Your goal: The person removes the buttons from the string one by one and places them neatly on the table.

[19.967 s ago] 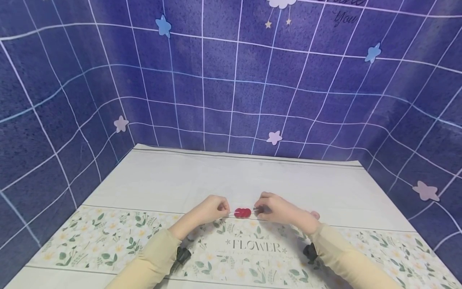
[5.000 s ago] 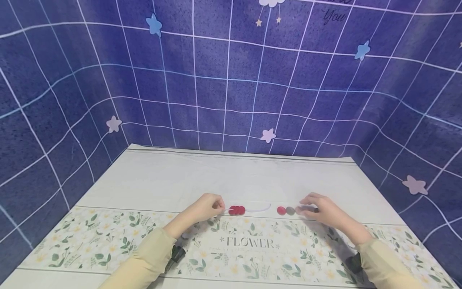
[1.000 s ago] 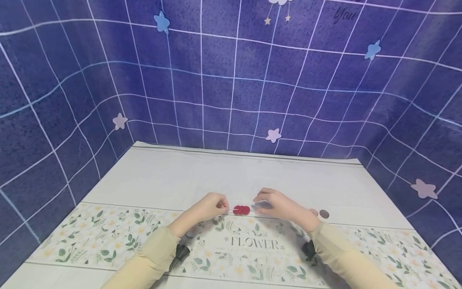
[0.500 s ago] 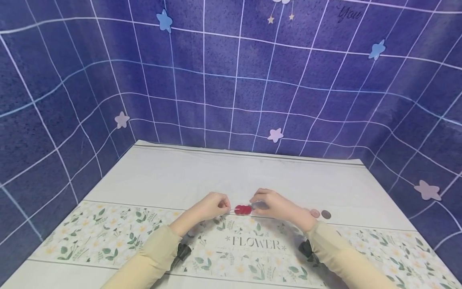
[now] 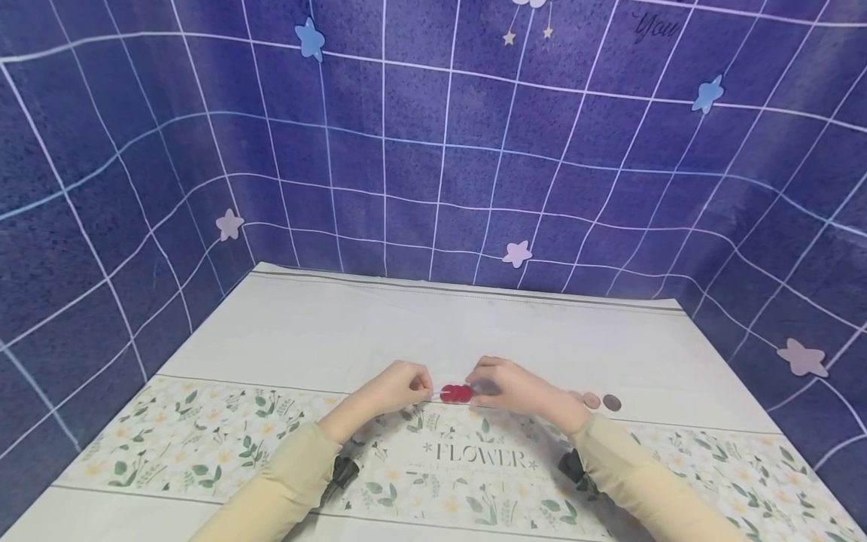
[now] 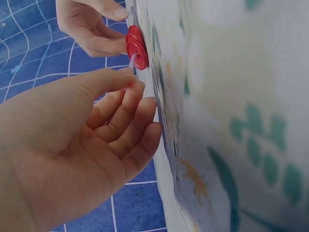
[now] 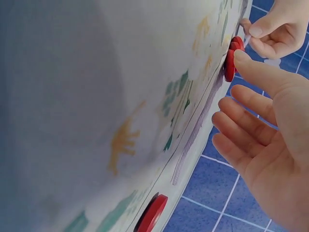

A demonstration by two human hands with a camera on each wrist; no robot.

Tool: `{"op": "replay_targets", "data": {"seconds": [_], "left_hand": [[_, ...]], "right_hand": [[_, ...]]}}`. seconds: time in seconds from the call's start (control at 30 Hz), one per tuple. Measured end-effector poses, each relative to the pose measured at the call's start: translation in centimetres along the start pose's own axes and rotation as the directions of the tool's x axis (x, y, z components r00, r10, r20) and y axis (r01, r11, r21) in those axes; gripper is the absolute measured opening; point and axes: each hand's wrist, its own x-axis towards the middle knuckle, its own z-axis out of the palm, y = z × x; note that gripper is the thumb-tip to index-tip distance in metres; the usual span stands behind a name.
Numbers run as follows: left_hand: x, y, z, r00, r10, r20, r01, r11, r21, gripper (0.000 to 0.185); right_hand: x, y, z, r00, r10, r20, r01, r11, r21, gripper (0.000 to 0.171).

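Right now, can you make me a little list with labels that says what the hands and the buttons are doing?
Left hand: pinches the end of a thin white string, beside the red buttons.
Right hand: fingertips at the other side of the red buttons; its grip cannot be made out.
Red buttons: a short overlapping row on the string, between the two hands.
Loose buttons: one pinkish, one dark, lying on the table by the right wrist.
Table: white cloth with a flower band and the word FLOWER.
Backdrop: blue grid with stars.
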Motion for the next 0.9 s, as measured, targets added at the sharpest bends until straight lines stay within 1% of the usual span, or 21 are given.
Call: {"op": "replay_targets", "data": {"seconds": [0.17,0.37,0.47,0.73,0.9], "left_hand": [[0.0,0.0,0.0,1.0,-0.009,0.003,0.009,1.0,-0.004,0.005],[0.0,-0.1,0.0,1.0,-0.014,0.008,0.014,1.0,-0.01,0.005],[0.0,0.0,0.0,1.0,-0.015,0.014,0.015,1.0,-0.013,0.005],[0.1,0.0,0.0,1.0,-0.017,0.016,0.017,1.0,-0.011,0.005],[0.1,0.0,0.1,1.0,-0.016,0.019,0.017,1.0,-0.01,0.005]], "right_hand": [[0.2,-0.1,0.1,1.0,0.013,0.02,-0.013,1.0,0.011,0.033],[0.3,-0.2,0.4,1.0,-0.016,0.024,0.016,1.0,-0.005,0.034],[0.3,-0.2,0.5,1.0,-0.012,0.027,0.012,1.0,-0.006,0.035],[0.6,-0.4,0.8,0.999,-0.024,0.026,0.025,0.998,-0.052,0.039],[0.7,-0.4,1.0,1.0,-0.007,0.023,0.009,0.996,-0.084,0.038]]}}
